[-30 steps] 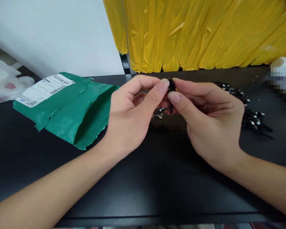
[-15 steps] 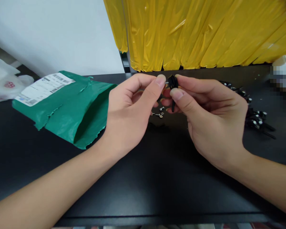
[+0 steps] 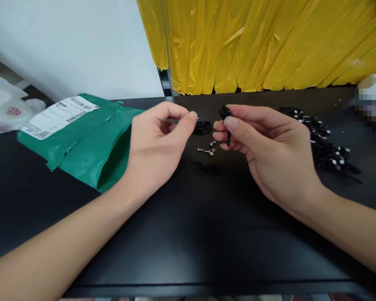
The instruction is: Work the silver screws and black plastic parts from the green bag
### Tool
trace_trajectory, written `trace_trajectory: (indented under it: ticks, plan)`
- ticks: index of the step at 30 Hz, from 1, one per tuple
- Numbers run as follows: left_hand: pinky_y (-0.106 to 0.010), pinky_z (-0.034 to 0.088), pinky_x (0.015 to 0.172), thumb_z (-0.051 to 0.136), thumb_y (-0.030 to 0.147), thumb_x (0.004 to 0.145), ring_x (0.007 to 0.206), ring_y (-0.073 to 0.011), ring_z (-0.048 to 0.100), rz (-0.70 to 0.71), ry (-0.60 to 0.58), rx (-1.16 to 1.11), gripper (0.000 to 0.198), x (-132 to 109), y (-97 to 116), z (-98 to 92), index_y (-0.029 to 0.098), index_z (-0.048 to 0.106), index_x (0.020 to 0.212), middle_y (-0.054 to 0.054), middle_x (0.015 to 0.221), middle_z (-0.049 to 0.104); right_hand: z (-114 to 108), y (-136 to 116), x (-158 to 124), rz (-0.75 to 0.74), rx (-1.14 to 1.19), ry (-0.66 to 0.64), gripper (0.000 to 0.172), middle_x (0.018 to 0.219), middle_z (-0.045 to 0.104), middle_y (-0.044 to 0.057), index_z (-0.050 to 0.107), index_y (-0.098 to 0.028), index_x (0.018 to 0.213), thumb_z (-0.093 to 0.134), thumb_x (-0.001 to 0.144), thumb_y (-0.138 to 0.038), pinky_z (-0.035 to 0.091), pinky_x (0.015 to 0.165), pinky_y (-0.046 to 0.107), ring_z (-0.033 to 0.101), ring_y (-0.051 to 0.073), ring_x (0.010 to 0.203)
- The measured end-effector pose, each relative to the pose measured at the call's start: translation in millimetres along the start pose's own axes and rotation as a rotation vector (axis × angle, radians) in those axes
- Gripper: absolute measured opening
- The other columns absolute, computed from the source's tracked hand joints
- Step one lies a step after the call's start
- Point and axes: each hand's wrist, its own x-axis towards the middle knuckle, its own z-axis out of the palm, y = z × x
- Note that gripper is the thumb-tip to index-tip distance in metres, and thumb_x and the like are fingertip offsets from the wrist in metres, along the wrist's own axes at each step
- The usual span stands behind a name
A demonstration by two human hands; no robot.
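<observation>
— What did the right hand point(image 3: 269, 154) have?

— A small black part point(image 3: 225, 115), pinched between thumb and forefinger, with a thin black stem hanging below the thumb. It was held above the dark surface point(image 3: 207, 234), just right of the middle.

— And the left hand point(image 3: 156, 146)?

— Thumb and forefinger were pressed together at the tips, and something tiny and pale showed there. I could not tell what it was. The two hands were apart, with a gap between them.

— What lay under that gap?

— A few small metal screws point(image 3: 208, 150) on the surface, and a black piece point(image 3: 202, 127) just beyond the left fingertips. A second dark piece point(image 3: 203, 166) lay nearer the person.

— Anything further out?

— A pile of black parts with shiny studs point(image 3: 327, 144) lay behind the right hand. A torn green mailer bag point(image 3: 87, 142) with a white shipping label point(image 3: 58, 117) lay to the left, partly behind the left hand. Yellow plastic sheeting point(image 3: 263, 42) hung along the back.
</observation>
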Motion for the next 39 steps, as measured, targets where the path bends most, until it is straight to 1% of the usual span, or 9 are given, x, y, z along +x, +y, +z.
trace_trajectory:
  ticks: [4, 6, 9, 13, 16, 18, 25, 31, 39]
  plan:
    - [-0.032, 0.044, 0.057, 0.083, 0.02, 0.086, 0.063, -0.0163, 0.061, 0.062, -0.089, 0.176, 0.015, -0.1, -2.9, -1.6, 0.025, 0.076, 0.075, 0.0, 0.077, 0.075, -1.5, -2.1, 4.5, 0.125, -0.022, -0.018, 0.008, 0.086, 0.087, -0.001, 0.088, -0.025, 0.099, 0.087, 0.095, -0.018, 0.068, 0.067, 0.019, 0.083, 0.012, 0.078]
    - [-0.033, 0.045, 0.059, 0.082, 0.02, 0.086, 0.064, -0.0173, 0.062, 0.103, -0.11, 0.239, 0.013, -0.3, -6.3, -2.3, 0.025, 0.077, 0.075, -0.001, 0.079, 0.076, -2.2, -4.6, 6.1, 0.2, -0.021, -0.016, 0.007, 0.083, 0.086, 0.001, 0.088, -0.023, 0.096, 0.085, 0.096, -0.016, 0.068, 0.064, 0.018, 0.083, 0.012, 0.074]
    - [-0.034, 0.045, 0.059, 0.081, 0.021, 0.086, 0.063, -0.0177, 0.062, 0.133, -0.13, 0.289, 0.012, -0.3, -9.9, -3.3, 0.025, 0.076, 0.076, -0.001, 0.08, 0.076, -3.9, -7.5, 7.3, 0.289, -0.005, -0.013, 0.004, 0.081, 0.086, 0.003, 0.088, -0.02, 0.093, 0.086, 0.095, -0.017, 0.068, 0.064, 0.017, 0.082, 0.012, 0.072]
    - [-0.034, 0.048, 0.061, 0.08, 0.02, 0.085, 0.065, -0.0177, 0.064, 0.125, -0.17, 0.373, 0.011, -1.5, -5.6, -4.8, 0.026, 0.077, 0.076, 0.0, 0.08, 0.076, -5.3, -9.3, 8.4, 0.373, -0.009, -0.002, 0.003, 0.081, 0.086, 0.005, 0.087, -0.018, 0.093, 0.086, 0.095, -0.016, 0.07, 0.066, 0.018, 0.083, 0.013, 0.072]
    - [-0.034, 0.052, 0.069, 0.074, 0.017, 0.089, 0.073, -0.0176, 0.068, 0.085, -0.247, 0.519, 0.01, -4.2, 2.8, -6.5, 0.025, 0.079, 0.084, 0.001, 0.088, 0.078, -4.8, -10.6, 9.5, 0.446, -0.033, 0.0, 0.005, 0.083, 0.086, 0.006, 0.086, -0.017, 0.094, 0.083, 0.097, -0.015, 0.07, 0.068, 0.019, 0.082, 0.013, 0.072]
    - [-0.034, 0.052, 0.073, 0.071, 0.017, 0.092, 0.078, -0.0177, 0.069, 0.065, -0.284, 0.582, 0.012, -5.7, 7.0, -7.4, 0.024, 0.08, 0.088, 0.0, 0.091, 0.077, -4.7, -11.4, 10.3, 0.47, -0.045, -0.007, 0.006, 0.085, 0.086, 0.006, 0.086, -0.017, 0.095, 0.081, 0.098, -0.015, 0.071, 0.07, 0.019, 0.082, 0.013, 0.073]
    - [-0.036, 0.05, 0.071, 0.071, 0.019, 0.093, 0.081, -0.0184, 0.068, 0.032, -0.312, 0.616, 0.011, -5.4, 5.3, -9.4, 0.023, 0.081, 0.091, 0.0, 0.093, 0.076, -5.4, -11.9, 12.4, 0.518, -0.088, -0.038, 0.01, 0.084, 0.085, 0.006, 0.088, -0.016, 0.095, 0.079, 0.099, -0.014, 0.072, 0.07, 0.019, 0.082, 0.013, 0.074]
    - [-0.037, 0.049, 0.071, 0.071, 0.02, 0.094, 0.082, -0.0188, 0.068, 0.044, -0.319, 0.639, 0.012, -4.3, 3.0, -9.7, 0.024, 0.081, 0.092, 0.0, 0.093, 0.077, -7.9, -12.7, 13.0, 0.547, -0.092, -0.074, 0.01, 0.082, 0.084, 0.006, 0.088, -0.015, 0.093, 0.081, 0.1, -0.016, 0.072, 0.07, 0.018, 0.082, 0.013, 0.073]
    - [-0.035, 0.049, 0.071, 0.071, 0.019, 0.096, 0.083, -0.018, 0.069, 0.054, -0.349, 0.626, 0.012, -4.6, 1.8, -10.1, 0.024, 0.082, 0.094, 0.0, 0.098, 0.078, -13.4, -15.9, 15.7, 0.645, -0.064, -0.087, 0.013, 0.084, 0.085, 0.008, 0.088, -0.012, 0.091, 0.079, 0.1, -0.015, 0.072, 0.072, 0.019, 0.083, 0.014, 0.073]
